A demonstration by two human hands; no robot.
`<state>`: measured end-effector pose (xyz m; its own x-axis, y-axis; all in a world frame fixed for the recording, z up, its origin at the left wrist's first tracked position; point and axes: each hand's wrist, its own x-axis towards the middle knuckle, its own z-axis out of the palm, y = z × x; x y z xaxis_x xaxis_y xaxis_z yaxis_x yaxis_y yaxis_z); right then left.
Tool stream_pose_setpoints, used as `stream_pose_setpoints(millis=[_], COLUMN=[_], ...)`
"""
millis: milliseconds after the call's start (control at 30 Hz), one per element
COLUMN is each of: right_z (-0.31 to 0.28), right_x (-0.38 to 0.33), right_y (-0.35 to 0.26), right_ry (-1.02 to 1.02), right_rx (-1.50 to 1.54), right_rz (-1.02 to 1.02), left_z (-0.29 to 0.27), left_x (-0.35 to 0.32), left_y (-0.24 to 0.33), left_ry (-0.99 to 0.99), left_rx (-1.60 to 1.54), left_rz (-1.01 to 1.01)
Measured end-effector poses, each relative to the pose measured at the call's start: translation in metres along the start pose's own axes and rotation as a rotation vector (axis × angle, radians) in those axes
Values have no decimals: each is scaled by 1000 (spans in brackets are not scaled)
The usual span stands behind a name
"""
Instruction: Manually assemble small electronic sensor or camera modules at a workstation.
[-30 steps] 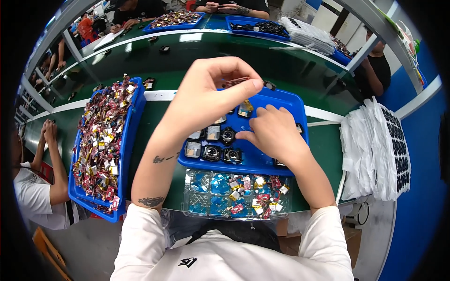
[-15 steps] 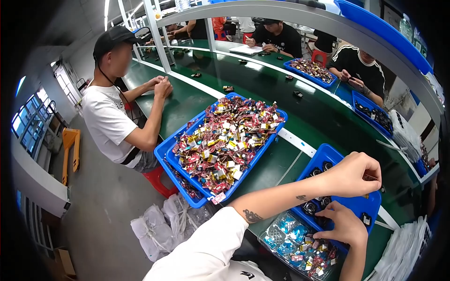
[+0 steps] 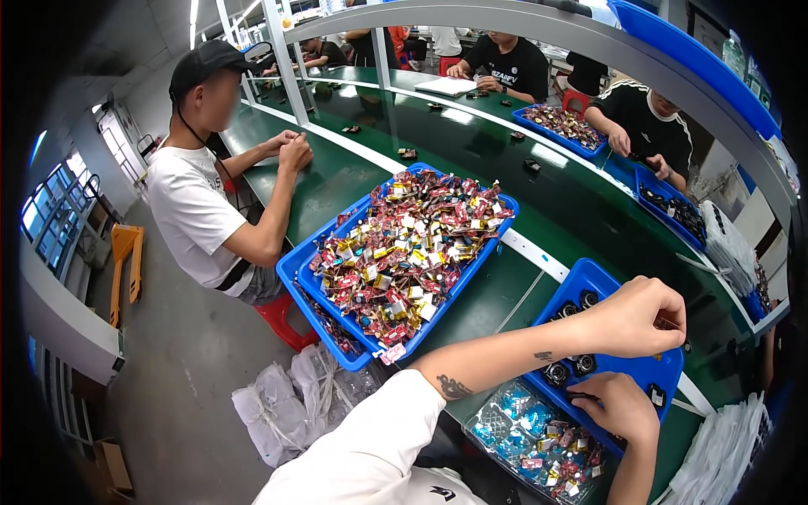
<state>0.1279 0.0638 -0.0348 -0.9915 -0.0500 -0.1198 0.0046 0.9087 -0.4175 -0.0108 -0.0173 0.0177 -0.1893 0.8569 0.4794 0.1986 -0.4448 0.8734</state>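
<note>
My left hand (image 3: 641, 316) reaches across over a blue tray (image 3: 619, 358), its fingers closed in a pinch. A sliver of something small and reddish shows at its fingertips, mostly hidden. Below it, my right hand (image 3: 619, 407) pinches a small black part (image 3: 581, 395) at the tray's near edge. Black casings with round fronts (image 3: 556, 374) lie in that tray, several of them partly covered by my left forearm. A flat black piece (image 3: 656, 393) rests near its right side. Close by the right hand is a clear plastic tray (image 3: 488, 438) with blue film and small red boards (image 3: 551, 454).
A large blue tray (image 3: 290, 269) heaped with small red boards and silver-yellow cells stands to the left. Black parts lie on the green conveyor (image 3: 471, 143). A co-worker in white (image 3: 198, 185) sits at left. White plastic bags (image 3: 720, 459) lie at right. A metal frame (image 3: 539, 23) arches overhead.
My right hand's fingers have gone from spread to pinched on the black part. My left hand has hardly moved. Across the belt, the co-worker at right has reached towards a blue tray.
</note>
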Motion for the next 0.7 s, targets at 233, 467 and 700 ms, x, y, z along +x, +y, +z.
stream_pose_setpoints(millis=[233, 467, 700], right_z=[-11, -2, -18], right_x=[3, 3, 0], right_y=[-14, 9, 37], right_ry=[45, 378, 817], right_rx=[120, 113, 630], right_rz=[132, -30, 83], left_z=[0, 0, 0], left_x=[-1, 0, 0], left_y=[0, -4, -3], left_ry=[4, 23, 70], left_rx=[15, 77, 183], left_rz=[6, 84, 116])
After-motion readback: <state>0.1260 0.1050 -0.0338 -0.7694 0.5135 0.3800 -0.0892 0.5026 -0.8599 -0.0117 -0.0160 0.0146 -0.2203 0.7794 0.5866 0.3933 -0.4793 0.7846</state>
